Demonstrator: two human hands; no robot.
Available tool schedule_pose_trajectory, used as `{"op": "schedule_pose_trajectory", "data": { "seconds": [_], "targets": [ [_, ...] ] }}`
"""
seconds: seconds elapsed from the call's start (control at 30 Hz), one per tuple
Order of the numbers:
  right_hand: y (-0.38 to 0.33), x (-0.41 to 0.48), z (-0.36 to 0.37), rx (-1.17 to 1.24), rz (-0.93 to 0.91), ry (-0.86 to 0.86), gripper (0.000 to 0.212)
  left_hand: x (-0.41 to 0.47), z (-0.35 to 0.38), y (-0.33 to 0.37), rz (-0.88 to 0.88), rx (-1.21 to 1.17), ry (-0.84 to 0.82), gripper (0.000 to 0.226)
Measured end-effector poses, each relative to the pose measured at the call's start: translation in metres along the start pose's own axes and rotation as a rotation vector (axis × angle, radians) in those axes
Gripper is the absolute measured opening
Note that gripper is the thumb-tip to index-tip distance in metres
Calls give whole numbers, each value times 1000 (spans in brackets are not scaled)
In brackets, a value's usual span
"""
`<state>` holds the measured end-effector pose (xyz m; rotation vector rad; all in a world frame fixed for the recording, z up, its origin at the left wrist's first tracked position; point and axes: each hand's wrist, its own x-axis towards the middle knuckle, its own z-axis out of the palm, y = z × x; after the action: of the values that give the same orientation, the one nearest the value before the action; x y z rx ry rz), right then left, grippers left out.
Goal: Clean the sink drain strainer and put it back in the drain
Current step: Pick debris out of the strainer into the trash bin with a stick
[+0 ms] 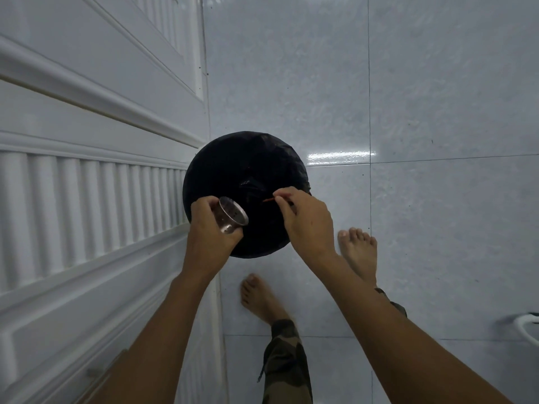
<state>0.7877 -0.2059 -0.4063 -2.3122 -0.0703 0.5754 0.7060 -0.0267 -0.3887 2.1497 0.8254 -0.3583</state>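
Pale glossy floor tiles (437, 228) fill the view below you, with a white panelled door (87, 141) running along your left. Beside the door's edge stands a round bin (233, 158) lined with a black bag, seen from straight above. Both of your hands are over its near half.

Your left hand (210, 228) grips the strainer (232, 215), a small perforated metal cup, with your fingers and thumb curled round its wall. The cup is tilted, with its open mouth and flat rim turned up and toward your right hand, and it hangs above the bin's left near edge. Dark specks show inside it.

Your right hand (306, 220) pinches a thin red stick (268, 200) between thumb and fingertips, the other fingers curled in. The stick's free end points left toward the strainer but is apart from it, over the black bag.

Your bare right foot (357, 249) stands just right of the bin, and your bare left foot (259, 295) is nearer you. Camouflage trousers (285, 360) cover your legs. A white curved object (525, 328) shows at the right edge; what it is cannot be told.
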Motion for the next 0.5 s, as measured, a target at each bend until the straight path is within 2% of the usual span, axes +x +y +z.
{"op": "schedule_pose_trajectory", "data": {
  "seconds": [0.1, 0.23, 0.37, 0.5],
  "targets": [
    [-8, -8, -15, -33, -61, -9, 25, -13, 8, 5, 6, 10, 31, 78],
    [-37, -21, -57, 29, -97, 12, 24, -32, -2, 35, 53, -59, 140, 75],
    [-97, -35, -120, 177, -127, 124, 19, -55, -38, 101, 127, -197, 300, 74],
    [-183, -49, -198, 317, -260, 272, 18, -77, -99, 188, 240, -351, 510, 72]
  ]
}}
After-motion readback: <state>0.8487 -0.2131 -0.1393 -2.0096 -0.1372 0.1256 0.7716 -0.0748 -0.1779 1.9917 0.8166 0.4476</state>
